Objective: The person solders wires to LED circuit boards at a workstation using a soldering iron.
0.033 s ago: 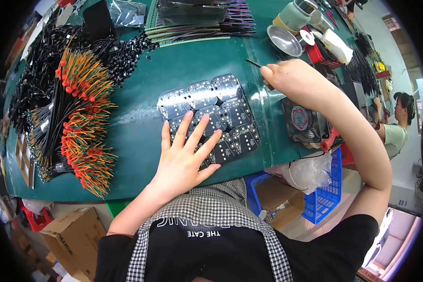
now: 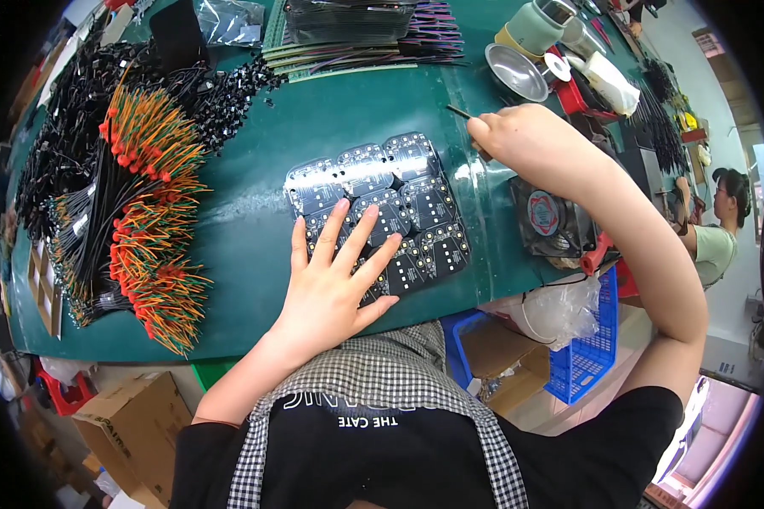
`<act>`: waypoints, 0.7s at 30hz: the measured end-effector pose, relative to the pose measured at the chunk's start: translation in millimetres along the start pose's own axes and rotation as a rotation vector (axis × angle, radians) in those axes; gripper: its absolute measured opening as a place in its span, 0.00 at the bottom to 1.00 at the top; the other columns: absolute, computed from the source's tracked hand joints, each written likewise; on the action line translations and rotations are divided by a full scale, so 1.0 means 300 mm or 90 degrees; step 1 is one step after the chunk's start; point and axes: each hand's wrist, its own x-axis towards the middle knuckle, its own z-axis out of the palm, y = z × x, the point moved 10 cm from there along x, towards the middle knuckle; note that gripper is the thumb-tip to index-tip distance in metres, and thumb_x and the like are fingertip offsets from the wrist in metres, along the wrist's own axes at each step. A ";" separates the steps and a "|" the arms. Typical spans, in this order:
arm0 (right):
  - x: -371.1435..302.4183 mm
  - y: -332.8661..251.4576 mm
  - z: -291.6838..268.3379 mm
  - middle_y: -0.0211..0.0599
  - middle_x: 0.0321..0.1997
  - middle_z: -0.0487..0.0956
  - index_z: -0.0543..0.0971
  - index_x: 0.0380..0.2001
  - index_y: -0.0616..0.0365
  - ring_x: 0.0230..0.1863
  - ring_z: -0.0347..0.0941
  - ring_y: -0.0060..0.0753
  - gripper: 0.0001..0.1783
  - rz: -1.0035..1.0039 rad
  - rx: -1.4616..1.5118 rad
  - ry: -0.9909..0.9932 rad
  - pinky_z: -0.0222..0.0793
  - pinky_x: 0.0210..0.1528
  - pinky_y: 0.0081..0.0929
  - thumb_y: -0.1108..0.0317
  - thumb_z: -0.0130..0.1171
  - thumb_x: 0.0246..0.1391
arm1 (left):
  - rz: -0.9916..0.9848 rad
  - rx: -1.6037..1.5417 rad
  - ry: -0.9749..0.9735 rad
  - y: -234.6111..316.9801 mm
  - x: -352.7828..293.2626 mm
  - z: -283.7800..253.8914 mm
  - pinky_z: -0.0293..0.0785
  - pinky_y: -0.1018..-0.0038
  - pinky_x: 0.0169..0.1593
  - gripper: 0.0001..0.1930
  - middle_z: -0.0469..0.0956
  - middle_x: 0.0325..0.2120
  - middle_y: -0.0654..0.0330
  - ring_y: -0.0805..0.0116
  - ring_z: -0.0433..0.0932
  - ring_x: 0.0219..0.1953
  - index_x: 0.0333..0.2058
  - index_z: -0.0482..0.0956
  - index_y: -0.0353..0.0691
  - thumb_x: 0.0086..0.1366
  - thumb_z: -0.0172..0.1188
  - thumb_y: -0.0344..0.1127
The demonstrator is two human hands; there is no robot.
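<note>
A panel of several black circuit boards [image 2: 373, 182] lies on the green table top [image 2: 246, 237]. My left hand [image 2: 331, 293] rests flat on the panel's near edge, fingers spread, holding nothing. My right hand [image 2: 526, 140] is to the right of the panel, closed around a thin dark tool [image 2: 460, 111]. The tool's tip points left, just beyond the panel's far right corner. I cannot tell whether the tip touches anything.
Bundles of orange, green and black wires [image 2: 136, 195] cover the left of the table. Stacked boards with purple wires [image 2: 356, 30] lie at the back. A metal bowl [image 2: 518, 72], a small fan [image 2: 547, 216], a blue crate [image 2: 581, 356], a cardboard box [image 2: 136, 424]. Another person [image 2: 721, 229] sits far right.
</note>
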 end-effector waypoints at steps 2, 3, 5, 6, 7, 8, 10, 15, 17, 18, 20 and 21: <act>0.031 -0.007 0.001 0.40 0.26 0.76 0.70 0.30 0.60 0.33 0.77 0.42 0.07 -0.016 0.034 0.016 0.73 0.34 0.35 0.73 0.56 0.47 | 0.003 -0.004 0.007 0.001 -0.001 -0.004 0.38 0.39 0.64 0.35 0.55 0.66 0.55 0.49 0.47 0.69 0.60 0.67 0.57 0.52 0.65 0.52; 0.043 -0.010 -0.004 0.39 0.25 0.76 0.71 0.29 0.60 0.33 0.77 0.41 0.07 -0.028 0.063 0.034 0.73 0.35 0.35 0.72 0.58 0.47 | 0.001 -0.004 0.005 0.000 0.000 -0.004 0.38 0.39 0.64 0.35 0.55 0.66 0.55 0.49 0.47 0.69 0.60 0.67 0.57 0.52 0.65 0.52; 0.062 -0.026 0.025 0.39 0.25 0.76 0.71 0.29 0.60 0.33 0.77 0.41 0.08 -0.041 0.075 0.036 0.73 0.35 0.34 0.71 0.59 0.45 | 0.000 -0.006 0.006 0.001 0.002 -0.005 0.39 0.39 0.64 0.35 0.56 0.66 0.55 0.49 0.48 0.69 0.60 0.68 0.57 0.51 0.66 0.52; 0.072 -0.036 0.037 0.39 0.25 0.77 0.71 0.28 0.60 0.33 0.77 0.41 0.10 -0.053 0.084 0.038 0.73 0.35 0.34 0.70 0.61 0.44 | -0.001 -0.007 0.005 0.000 0.003 -0.003 0.39 0.39 0.64 0.35 0.56 0.66 0.55 0.49 0.48 0.69 0.60 0.68 0.57 0.51 0.66 0.52; 0.075 -0.043 0.045 0.38 0.25 0.77 0.72 0.29 0.60 0.34 0.77 0.41 0.12 -0.053 0.078 0.033 0.73 0.36 0.34 0.69 0.64 0.42 | -0.001 -0.009 0.004 0.001 0.004 -0.001 0.39 0.39 0.64 0.35 0.56 0.65 0.55 0.48 0.48 0.69 0.59 0.68 0.57 0.51 0.66 0.52; 0.078 -0.040 0.049 0.38 0.25 0.77 0.72 0.29 0.60 0.34 0.77 0.41 0.12 -0.053 0.080 0.032 0.73 0.36 0.34 0.69 0.64 0.42 | 0.000 -0.011 0.002 0.001 0.006 0.000 0.39 0.39 0.64 0.35 0.56 0.65 0.55 0.48 0.49 0.68 0.59 0.69 0.57 0.51 0.66 0.52; 0.085 -0.032 0.046 0.37 0.26 0.77 0.73 0.29 0.60 0.34 0.77 0.41 0.12 -0.051 0.088 0.048 0.73 0.35 0.35 0.69 0.64 0.41 | -0.003 -0.013 0.001 -0.001 0.005 0.000 0.39 0.39 0.64 0.36 0.56 0.65 0.55 0.48 0.49 0.68 0.59 0.69 0.57 0.50 0.66 0.52; 0.094 -0.070 0.011 0.40 0.24 0.78 0.76 0.27 0.61 0.32 0.78 0.42 0.08 -0.072 0.102 0.085 0.74 0.34 0.35 0.70 0.62 0.42 | -0.006 -0.018 -0.001 -0.005 0.003 -0.001 0.39 0.39 0.63 0.36 0.56 0.65 0.55 0.48 0.49 0.68 0.59 0.69 0.57 0.50 0.67 0.51; 0.094 -0.089 -0.003 0.42 0.22 0.79 0.77 0.24 0.61 0.30 0.79 0.43 0.04 -0.084 0.099 0.113 0.75 0.32 0.35 0.72 0.59 0.42 | -0.004 -0.023 0.002 -0.005 0.002 -0.003 0.39 0.39 0.63 0.36 0.56 0.66 0.55 0.47 0.48 0.68 0.59 0.69 0.56 0.50 0.67 0.51; 0.095 -0.088 -0.003 0.42 0.22 0.79 0.77 0.24 0.60 0.30 0.80 0.43 0.04 -0.073 0.096 0.106 0.75 0.32 0.35 0.72 0.60 0.42 | -0.005 -0.024 0.002 -0.005 0.001 -0.004 0.39 0.39 0.63 0.36 0.56 0.66 0.55 0.47 0.48 0.68 0.59 0.69 0.56 0.50 0.67 0.51; 0.094 -0.089 -0.002 0.42 0.23 0.79 0.77 0.24 0.60 0.30 0.80 0.43 0.05 -0.061 0.091 0.099 0.75 0.32 0.36 0.72 0.60 0.41 | -0.003 -0.024 0.003 -0.003 0.002 -0.006 0.39 0.39 0.63 0.36 0.56 0.65 0.55 0.48 0.48 0.68 0.59 0.69 0.56 0.50 0.67 0.51; 0.091 -0.087 0.003 0.42 0.25 0.80 0.77 0.25 0.60 0.31 0.80 0.43 0.05 -0.051 0.097 0.097 0.75 0.33 0.36 0.71 0.61 0.42 | -0.001 -0.024 0.004 -0.001 0.003 -0.006 0.39 0.39 0.63 0.36 0.56 0.65 0.55 0.48 0.48 0.68 0.59 0.69 0.56 0.50 0.67 0.51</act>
